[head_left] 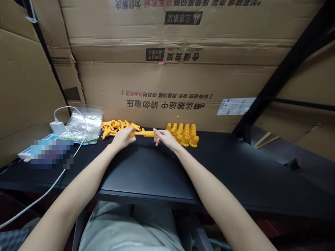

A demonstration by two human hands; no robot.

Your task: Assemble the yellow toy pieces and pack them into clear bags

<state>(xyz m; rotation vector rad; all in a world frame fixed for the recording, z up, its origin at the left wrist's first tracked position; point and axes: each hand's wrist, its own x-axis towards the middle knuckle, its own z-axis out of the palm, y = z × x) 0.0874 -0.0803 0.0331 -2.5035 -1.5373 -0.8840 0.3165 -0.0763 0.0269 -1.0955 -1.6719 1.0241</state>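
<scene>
A long yellow plastic piece (145,133) is held between both hands at the back of the black table (146,174). My left hand (123,137) is closed on its left end and my right hand (164,137) pinches its right end. Left of my left hand lies a heap of yellow handle-shaped parts (115,126). Right of my right hand stand several small yellow cap-like pieces (184,133) in neat rows.
A cardboard wall (167,80) closes off the back and left. A clear plastic bag (82,125), a white charger (58,127) with its cable (47,191) and a colourful sheet lie at the left. A black metal brace (282,69) slants at the right.
</scene>
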